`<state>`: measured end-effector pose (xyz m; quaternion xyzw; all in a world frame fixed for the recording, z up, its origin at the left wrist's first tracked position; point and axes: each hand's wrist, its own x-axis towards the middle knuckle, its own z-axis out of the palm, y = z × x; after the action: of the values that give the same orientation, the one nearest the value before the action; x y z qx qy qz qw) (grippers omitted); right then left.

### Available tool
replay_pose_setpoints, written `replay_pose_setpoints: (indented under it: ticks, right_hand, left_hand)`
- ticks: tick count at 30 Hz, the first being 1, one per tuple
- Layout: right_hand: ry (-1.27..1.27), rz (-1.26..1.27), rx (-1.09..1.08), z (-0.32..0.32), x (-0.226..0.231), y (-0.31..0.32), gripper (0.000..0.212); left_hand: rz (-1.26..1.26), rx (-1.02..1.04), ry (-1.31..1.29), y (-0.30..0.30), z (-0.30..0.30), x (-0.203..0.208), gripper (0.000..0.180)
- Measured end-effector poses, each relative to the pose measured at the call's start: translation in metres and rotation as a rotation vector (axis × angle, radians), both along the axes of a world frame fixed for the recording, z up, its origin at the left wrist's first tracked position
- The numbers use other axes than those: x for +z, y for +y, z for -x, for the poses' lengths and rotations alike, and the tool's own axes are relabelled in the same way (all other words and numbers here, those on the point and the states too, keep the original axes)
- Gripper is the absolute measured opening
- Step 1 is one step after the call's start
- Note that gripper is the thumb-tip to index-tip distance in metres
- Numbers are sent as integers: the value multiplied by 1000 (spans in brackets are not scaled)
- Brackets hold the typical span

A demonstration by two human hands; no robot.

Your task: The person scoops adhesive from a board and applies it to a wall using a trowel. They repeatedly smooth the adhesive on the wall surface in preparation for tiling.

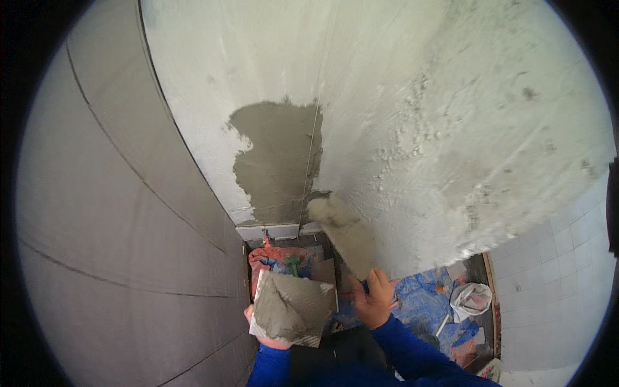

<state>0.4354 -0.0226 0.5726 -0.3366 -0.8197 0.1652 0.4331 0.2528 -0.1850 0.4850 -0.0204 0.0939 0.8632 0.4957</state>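
Note:
My left hand (pixel 273 343) is closed beneath a square white hawk (pixel 259 287) and holds it up. A thick layer of grey mortar (pixel 293 309) lies on top of the hawk, with a groove across it. To its right, my right hand (pixel 374 300) is wrapped round the handle of a trowel (pixel 356 248). Wet grey mortar covers the trowel's blade, whose far end is close to the wall corner. Ahead, a damp dark grey patch of mortar (pixel 276 161) is spread over the pale wall (pixel 213 129). Whether the blade touches the wall I cannot tell.
Panelled grey-brown wall (pixel 129 213) rises close on my left. A rough pale wall (pixel 451 129) runs along the right. Below lie a crumpled blue tarp (pixel 419 300), red sheeting (pixel 284 253) and a green object (pixel 293 264). A white bag (pixel 471 302) stands at the lower right.

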Motion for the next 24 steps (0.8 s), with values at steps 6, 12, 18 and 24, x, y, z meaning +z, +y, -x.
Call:
replay_pose_setpoints:
  ticks: [6,12,18,24]
  right_hand:
    - [143,94,-55,73,-144,63,33]
    - [300,-74,-82,122,-221,114,37]
    - [427,-90,-84,132,-246,138,39]
    - [536,-169,17,139,-255,131,48]
  left_hand:
    - [-49,-11,169,16,26,-158,69]
    - [-114,-99,-150,40,44,-241,80]
    - [186,-156,329,34,67,-288,84]
    - [150,-47,474,24,89,-340,80]
